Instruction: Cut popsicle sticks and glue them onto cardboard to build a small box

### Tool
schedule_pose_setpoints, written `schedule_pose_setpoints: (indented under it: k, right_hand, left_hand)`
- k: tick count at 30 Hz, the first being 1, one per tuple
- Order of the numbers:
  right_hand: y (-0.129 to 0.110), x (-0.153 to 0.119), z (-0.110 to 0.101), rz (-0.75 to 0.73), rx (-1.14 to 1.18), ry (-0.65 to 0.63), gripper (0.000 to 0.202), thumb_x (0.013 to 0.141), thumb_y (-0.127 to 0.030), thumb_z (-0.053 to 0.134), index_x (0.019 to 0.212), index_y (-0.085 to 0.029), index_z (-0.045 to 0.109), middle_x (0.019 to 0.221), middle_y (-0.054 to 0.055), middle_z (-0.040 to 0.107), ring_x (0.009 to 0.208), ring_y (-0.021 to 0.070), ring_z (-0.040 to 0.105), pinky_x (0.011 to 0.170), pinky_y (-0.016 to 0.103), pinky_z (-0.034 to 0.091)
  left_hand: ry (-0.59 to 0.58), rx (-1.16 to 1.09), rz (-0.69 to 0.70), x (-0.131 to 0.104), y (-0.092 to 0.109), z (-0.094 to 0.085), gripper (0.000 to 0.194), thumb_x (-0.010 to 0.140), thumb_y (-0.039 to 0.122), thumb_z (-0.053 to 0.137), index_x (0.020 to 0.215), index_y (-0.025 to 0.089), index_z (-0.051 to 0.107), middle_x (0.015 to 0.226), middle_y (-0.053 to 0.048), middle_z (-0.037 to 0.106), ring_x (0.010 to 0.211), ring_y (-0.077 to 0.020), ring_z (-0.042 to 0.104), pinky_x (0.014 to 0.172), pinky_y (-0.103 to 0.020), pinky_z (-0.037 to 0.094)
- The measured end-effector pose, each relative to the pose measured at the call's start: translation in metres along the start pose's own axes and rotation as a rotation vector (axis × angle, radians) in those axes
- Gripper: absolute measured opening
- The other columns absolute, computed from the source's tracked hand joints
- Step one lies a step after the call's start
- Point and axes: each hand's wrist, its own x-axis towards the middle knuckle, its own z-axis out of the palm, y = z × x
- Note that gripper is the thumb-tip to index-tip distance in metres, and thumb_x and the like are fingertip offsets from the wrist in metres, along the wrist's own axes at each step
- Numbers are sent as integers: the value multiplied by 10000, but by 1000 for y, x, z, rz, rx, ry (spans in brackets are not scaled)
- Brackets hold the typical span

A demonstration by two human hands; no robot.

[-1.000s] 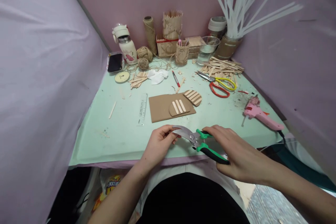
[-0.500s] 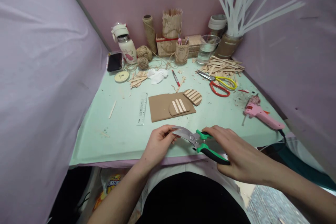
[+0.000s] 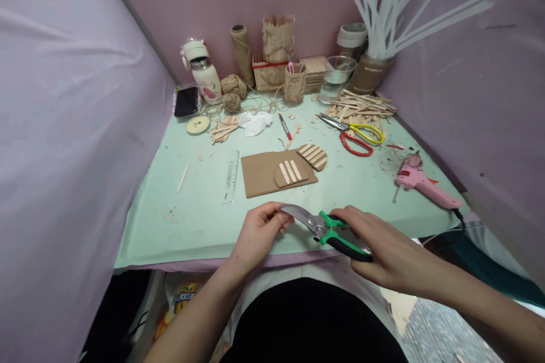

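Note:
My right hand [image 3: 378, 241] is closed around the black and green handles of the pruning shears [image 3: 314, 223]. Their curved metal blades point left, and the tips reach the fingers of my left hand [image 3: 263, 229]. Thumb and fingers of that hand are pinched together at the blades; what they hold, if anything, is hidden. Beyond the hands lies a brown cardboard sheet [image 3: 259, 176]. On it rests a rounded cardboard piece [image 3: 303, 177] with several pale craft sticks across it, and a second striped piece [image 3: 313, 157] overlaps the sheet's upper right corner.
A clear ruler [image 3: 231, 177] lies left of the cardboard. Red and yellow-handled scissors [image 3: 353, 133] and a pink glue gun [image 3: 426, 184] lie to the right. Behind stand a bottle [image 3: 206, 76], twine balls [image 3: 233, 86], a water cup [image 3: 336, 82] and a craft stick pile [image 3: 361, 108].
The shears' handles have come closer together in my right hand, and the blades have closed. My left hand stays nearly in place.

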Motion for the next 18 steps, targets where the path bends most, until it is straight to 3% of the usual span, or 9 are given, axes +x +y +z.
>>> schedule_pose_setpoints:
  k: [5,8,14,18]
  right_hand:
    - [-3,6,0,182,181,124,674,712,-151,536,1354,-260,363,1244,79,586,1069,267,610,868,388,527]
    - [-7,9,3,243,262,133,675,704,-171,517,1357,-245,362,1257,83,585,1090,277,608,900,413,517]
    - [-14,11,27,167,198,172,725,677,-136,531,1366,-228,326,1316,125,508,1190,305,537,987,471,459]
    - [-19,15,42,100,106,201,738,674,-139,565,1360,-217,305,1267,137,493,1172,320,508,989,507,440]
  left_hand:
    - [15,-101,20,2,-2,4,238,832,396,662,875,163,639,729,-22,689,640,-107,559,615,-223,424]
    - [21,-188,19,3,-1,7,249,859,411,639,917,178,573,727,-10,683,640,-98,549,597,-212,390]
    - [24,-286,29,2,1,12,236,882,403,612,924,197,506,717,-2,676,635,-101,539,595,-219,359]
    - [88,-338,55,1,-1,15,242,836,399,675,894,183,582,760,2,655,699,-109,550,642,-221,387]
